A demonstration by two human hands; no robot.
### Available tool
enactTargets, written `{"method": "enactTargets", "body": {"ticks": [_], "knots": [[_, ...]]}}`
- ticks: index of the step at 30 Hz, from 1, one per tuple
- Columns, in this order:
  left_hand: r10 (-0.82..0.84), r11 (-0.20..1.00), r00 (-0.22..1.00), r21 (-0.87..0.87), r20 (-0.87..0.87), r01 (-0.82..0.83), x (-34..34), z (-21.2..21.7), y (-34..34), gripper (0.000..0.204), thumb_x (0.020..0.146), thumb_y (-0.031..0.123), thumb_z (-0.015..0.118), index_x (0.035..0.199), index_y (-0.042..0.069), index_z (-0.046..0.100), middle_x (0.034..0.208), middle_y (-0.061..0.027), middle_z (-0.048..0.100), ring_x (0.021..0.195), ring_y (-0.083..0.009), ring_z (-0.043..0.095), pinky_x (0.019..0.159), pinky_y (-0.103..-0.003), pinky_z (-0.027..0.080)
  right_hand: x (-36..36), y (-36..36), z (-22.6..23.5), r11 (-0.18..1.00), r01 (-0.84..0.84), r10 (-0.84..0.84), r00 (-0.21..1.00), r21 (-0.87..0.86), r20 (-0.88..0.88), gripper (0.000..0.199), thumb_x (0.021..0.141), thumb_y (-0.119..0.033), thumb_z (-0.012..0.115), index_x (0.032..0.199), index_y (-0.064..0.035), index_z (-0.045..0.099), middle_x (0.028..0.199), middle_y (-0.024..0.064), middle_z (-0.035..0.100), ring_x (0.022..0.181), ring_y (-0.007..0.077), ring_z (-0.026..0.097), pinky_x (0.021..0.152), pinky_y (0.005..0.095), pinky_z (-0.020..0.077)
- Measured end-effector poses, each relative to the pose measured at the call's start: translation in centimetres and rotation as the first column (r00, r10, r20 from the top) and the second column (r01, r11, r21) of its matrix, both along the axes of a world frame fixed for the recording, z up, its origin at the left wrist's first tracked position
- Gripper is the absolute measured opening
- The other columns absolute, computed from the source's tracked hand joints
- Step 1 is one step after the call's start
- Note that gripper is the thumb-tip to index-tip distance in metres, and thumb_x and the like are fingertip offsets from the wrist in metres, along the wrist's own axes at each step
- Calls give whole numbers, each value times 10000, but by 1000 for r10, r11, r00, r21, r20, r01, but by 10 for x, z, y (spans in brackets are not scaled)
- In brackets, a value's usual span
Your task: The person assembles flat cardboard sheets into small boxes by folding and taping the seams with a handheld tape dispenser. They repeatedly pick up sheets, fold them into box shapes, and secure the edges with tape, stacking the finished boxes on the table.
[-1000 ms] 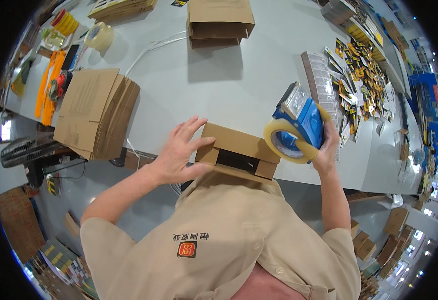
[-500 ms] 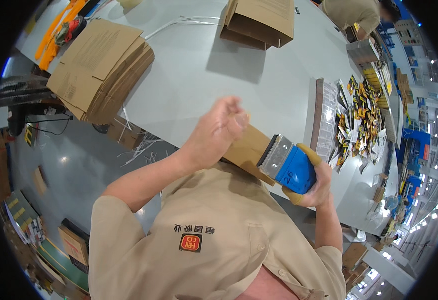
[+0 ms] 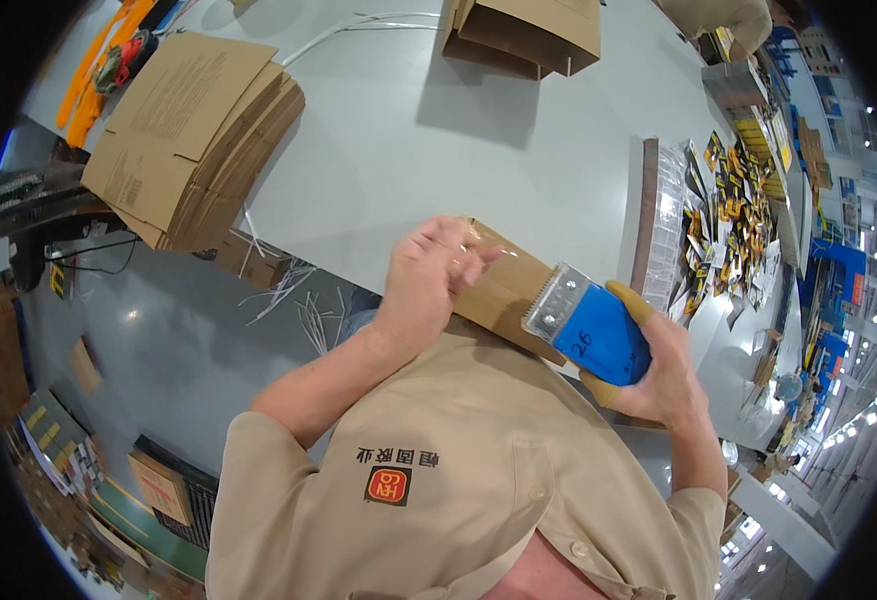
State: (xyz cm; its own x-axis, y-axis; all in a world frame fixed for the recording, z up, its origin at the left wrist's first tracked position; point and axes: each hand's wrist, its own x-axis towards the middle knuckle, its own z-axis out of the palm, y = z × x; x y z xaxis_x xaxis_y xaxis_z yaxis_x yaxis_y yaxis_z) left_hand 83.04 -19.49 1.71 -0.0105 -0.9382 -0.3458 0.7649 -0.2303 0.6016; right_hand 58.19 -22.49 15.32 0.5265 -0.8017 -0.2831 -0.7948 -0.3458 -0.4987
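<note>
A brown cardboard box [image 3: 513, 285] lies at the table's near edge, right in front of my shirt. My right hand [image 3: 666, 368], with yellow covers on its thumb and a finger, grips a blue tape dispenser [image 3: 603, 335]. The dispenser's clear toothed end rests on or just over the box's top. At the box's left end is my left hand [image 3: 430, 275], its fingers loosely bent and apart. A shiny clear glint shows by those fingertips, perhaps tape; the contact itself is hard to make out.
Flattened cartons [image 3: 193, 140] are stacked at the table's left edge. An open cardboard box [image 3: 528, 35] stands at the far side. To the right lie a clear-wrapped strip [image 3: 661, 225] and a heap of black-and-yellow packets [image 3: 733, 220]. Another person [image 3: 728, 20] is at the far right.
My left hand has come down onto the box's left end, its fingers loosening from a blurred curl. The dispenser in my right hand has shifted slightly right and turned its face more upward.
</note>
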Motion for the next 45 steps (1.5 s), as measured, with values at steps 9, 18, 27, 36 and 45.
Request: {"method": "enactTargets", "body": {"ticks": [9, 18, 27, 36, 45], "knots": [[-16, 992, 764, 104, 645, -68, 35, -38, -2, 352, 1026, 321, 607, 798, 55, 574, 680, 45, 485, 605, -42, 431, 581, -249, 468, 38, -9, -5, 987, -152, 144, 981, -54, -132, 645, 610, -239, 767, 1191, -2, 617, 752, 156, 596, 674, 407, 611, 654, 469, 516], [-224, 973, 619, 205, 753, 104, 35, -58, 3, 413, 1043, 379, 568, 806, 40, 581, 695, 16, 507, 658, -43, 467, 565, -248, 450, -100, 23, -93, 998, -21, 21, 1000, -51, -3, 776, 633, -252, 822, 1359, -112, 586, 868, 161, 634, 766, 386, 654, 688, 452, 547], [-341, 891, -56, 342, 938, 300, 39, -66, -6, 343, 1022, 252, 491, 1275, 21, 501, 940, -215, 649, 915, -382, 643, 826, -479, 498, -58, -23, -112, 967, -142, 204, 930, 213, -305, 479, 609, -344, 808, 937, -18, 683, 815, 229, 698, 810, 384, 690, 719, 468, 557], [-15, 690, -194, 151, 981, 708, 72, -26, 6, 1059, 768, 275, 824, 1568, 24, 177, 1533, -239, 380, 1448, -395, 332, 1193, -479, 268, -104, 23, -134, 612, 554, -788, 495, 564, 367, 548, 770, -329, 787, 1170, 13, 635, 885, 113, 698, 685, 184, 663, 612, 318, 557], [-226, 816, 504, -121, 834, 565, 94, 16, -179, 1057, 784, 510, 780, 1551, 35, 229, 1422, -128, 492, 1258, -269, 504, 1076, -442, 379, -119, -14, -201, 575, 314, -680, -330, 755, 655, 434, 921, -357, 634, 1216, -45, 572, 864, 72, 619, 681, 144, 589, 555, 275, 487]]}}
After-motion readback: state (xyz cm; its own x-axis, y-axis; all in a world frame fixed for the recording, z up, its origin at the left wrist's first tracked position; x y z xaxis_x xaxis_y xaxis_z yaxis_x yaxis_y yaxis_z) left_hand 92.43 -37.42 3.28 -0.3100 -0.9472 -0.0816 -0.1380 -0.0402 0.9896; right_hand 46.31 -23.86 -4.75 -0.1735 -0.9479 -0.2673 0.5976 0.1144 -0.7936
